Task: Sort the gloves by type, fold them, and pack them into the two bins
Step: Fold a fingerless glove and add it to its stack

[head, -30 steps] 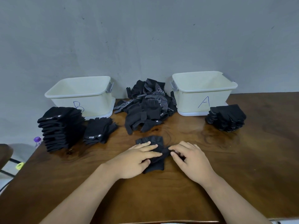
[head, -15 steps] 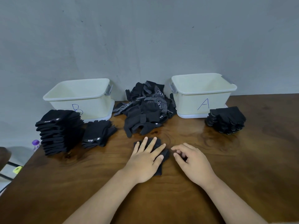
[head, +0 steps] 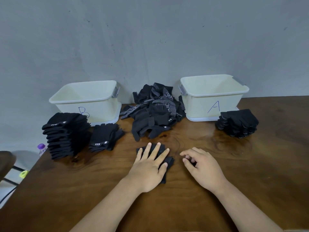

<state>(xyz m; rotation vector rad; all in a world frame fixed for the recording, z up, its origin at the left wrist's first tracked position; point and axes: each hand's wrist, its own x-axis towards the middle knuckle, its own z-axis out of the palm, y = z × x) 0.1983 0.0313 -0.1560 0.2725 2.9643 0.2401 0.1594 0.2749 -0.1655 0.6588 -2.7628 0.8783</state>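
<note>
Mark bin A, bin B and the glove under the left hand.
bin A (head: 195,106), head view, front wall left of the letter.
bin B (head: 103,109), head view, front wall right of the letter.
folded glove (head: 170,160), head view, uncovered right edge.

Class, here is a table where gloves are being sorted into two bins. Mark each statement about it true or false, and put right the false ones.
1. The left hand lies flat on a folded glove. True.
2. The right hand holds a glove. False: it holds nothing, and its fingers are loosely curled.
3. Gloves fill bin A. False: no gloves show inside it.
4. A loose pile of gloves lies between the two bins. True.
5. The tall stack stands in front of bin A. False: it stands in front of bin B.
</note>
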